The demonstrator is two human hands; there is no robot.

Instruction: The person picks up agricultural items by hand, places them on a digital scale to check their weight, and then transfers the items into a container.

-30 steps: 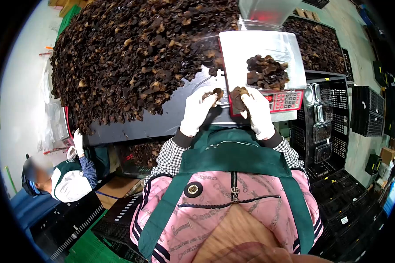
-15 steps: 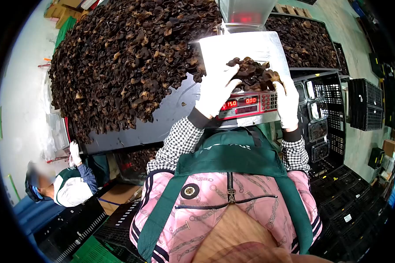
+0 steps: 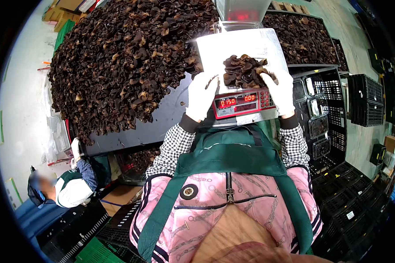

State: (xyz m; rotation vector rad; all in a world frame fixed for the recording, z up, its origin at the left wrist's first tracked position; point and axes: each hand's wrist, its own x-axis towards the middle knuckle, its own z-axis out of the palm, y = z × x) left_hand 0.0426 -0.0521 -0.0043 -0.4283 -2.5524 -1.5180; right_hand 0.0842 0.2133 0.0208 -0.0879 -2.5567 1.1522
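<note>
A clump of dark brown wood-ear mushrooms (image 3: 242,72) lies on the white plate of a red digital scale (image 3: 241,104), whose red display reads 0.150 and 0.00. Just left of the clump is my left hand (image 3: 202,93), white-gloved, fingers apart and holding nothing. My right hand (image 3: 278,91), also gloved, touches the clump's right edge with thumb and fingers apart. A large heap of the same mushrooms (image 3: 127,65) covers the dark table (image 3: 162,115) to the left.
Behind the scale stands a clear plastic container (image 3: 240,13), with a tray of mushrooms (image 3: 300,39) to its right. A black crate (image 3: 335,101) with clear boxes is at the right. A co-worker (image 3: 72,186) is at the lower left.
Both hands have come from the scale's near edge to the clump; the pieces they held now lie on the scale. My left hand has since drawn back left. The display has come into view.
</note>
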